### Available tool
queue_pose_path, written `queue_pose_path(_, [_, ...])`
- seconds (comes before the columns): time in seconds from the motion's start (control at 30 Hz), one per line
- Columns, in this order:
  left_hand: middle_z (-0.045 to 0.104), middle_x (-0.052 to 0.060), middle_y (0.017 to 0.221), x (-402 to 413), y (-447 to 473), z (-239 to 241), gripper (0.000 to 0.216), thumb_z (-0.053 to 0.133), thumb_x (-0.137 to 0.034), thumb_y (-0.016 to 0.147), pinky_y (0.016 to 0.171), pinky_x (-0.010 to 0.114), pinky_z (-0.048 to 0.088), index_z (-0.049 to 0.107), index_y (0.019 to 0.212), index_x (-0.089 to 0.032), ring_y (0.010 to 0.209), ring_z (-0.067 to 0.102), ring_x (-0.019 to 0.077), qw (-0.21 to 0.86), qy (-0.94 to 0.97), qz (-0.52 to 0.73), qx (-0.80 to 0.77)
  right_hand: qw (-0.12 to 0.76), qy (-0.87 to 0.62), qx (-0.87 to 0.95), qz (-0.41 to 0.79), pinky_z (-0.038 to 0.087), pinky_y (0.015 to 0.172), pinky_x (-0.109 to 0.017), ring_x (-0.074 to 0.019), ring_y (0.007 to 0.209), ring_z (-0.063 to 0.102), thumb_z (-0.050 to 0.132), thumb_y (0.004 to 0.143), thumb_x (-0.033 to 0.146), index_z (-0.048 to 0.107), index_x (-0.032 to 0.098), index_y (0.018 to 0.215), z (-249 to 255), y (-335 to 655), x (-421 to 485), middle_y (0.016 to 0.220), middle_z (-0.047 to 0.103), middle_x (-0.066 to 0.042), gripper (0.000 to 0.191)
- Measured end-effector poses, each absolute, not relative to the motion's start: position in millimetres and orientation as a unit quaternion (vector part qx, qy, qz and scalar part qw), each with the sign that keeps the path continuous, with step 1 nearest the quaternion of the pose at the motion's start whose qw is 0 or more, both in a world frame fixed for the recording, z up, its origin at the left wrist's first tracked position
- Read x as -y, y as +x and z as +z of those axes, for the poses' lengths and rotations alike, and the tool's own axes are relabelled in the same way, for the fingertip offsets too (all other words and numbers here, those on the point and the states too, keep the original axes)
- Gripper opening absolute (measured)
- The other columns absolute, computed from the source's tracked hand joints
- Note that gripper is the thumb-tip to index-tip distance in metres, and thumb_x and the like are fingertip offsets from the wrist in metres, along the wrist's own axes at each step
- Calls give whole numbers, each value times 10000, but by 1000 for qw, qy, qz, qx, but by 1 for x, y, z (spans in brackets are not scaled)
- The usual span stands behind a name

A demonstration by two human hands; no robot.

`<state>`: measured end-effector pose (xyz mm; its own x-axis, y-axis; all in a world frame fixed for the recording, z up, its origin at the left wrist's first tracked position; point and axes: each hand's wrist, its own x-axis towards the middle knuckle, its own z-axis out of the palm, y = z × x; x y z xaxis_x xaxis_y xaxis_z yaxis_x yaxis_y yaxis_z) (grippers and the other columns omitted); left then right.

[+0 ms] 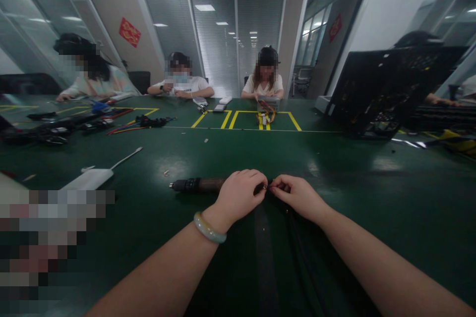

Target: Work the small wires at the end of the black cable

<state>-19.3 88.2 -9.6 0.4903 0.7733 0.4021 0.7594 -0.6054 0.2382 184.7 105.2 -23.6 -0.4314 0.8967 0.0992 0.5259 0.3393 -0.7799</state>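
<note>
My left hand, with a pale green bangle on the wrist, is closed around a dark, thick cylindrical cable end that lies on the green table and points left. My right hand sits just to its right, fingertips pinched on a small dark connector piece between the two hands. Thin black cables run from the hands toward me. What the fingers hide I cannot make out.
A white adapter with a cord lies front left. Black cables and red wires clutter the far left. A black open computer case stands far right. Three people sit at the far edge, one with a wired grey box.
</note>
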Motion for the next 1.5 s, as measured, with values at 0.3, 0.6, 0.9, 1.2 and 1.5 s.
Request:
queue_pose_path(0.3, [638,23,1029,-87,-18,-9,90,605,-223,837,888,380,464,599,926,-216,974,592,204,13,855,255,-451,277,-458,771,346,421,603,-237,-143,678,595,586,857,314,671,198,893,-28,184,-106,783,685,4,148])
queue_pose_path(0.6, [637,10,1031,-86,-19,-7,98,609,-244,842,856,377,471,605,938,-226,968,593,200,18,860,246,-447,270,-457,772,349,431,602,-247,-150,684,604,584,855,332,680,205,906,-27,185,-107,808,691,-3,168])
queue_pose_path(0.9, [629,6,1046,-86,-20,-8,125,587,-219,859,866,367,458,605,982,-227,982,586,189,6,860,232,-456,252,-467,774,344,443,604,-258,-159,693,618,570,860,344,676,210,922,-23,184,-105,814,694,-9,181])
queue_pose_path(1.2, [621,9,1063,-86,-21,-7,80,564,-246,887,867,362,454,613,946,-226,1000,579,190,3,865,220,-451,247,-479,776,330,427,571,-258,-156,642,595,569,844,383,677,214,927,-28,185,-108,786,687,-11,217])
queue_pose_path(1.5, [634,11,1047,-85,-21,-8,131,593,-278,871,860,367,459,604,992,-227,976,586,197,17,857,242,-455,249,-477,779,323,433,562,-248,-150,631,596,572,846,376,678,227,908,-25,184,-107,767,685,1,193])
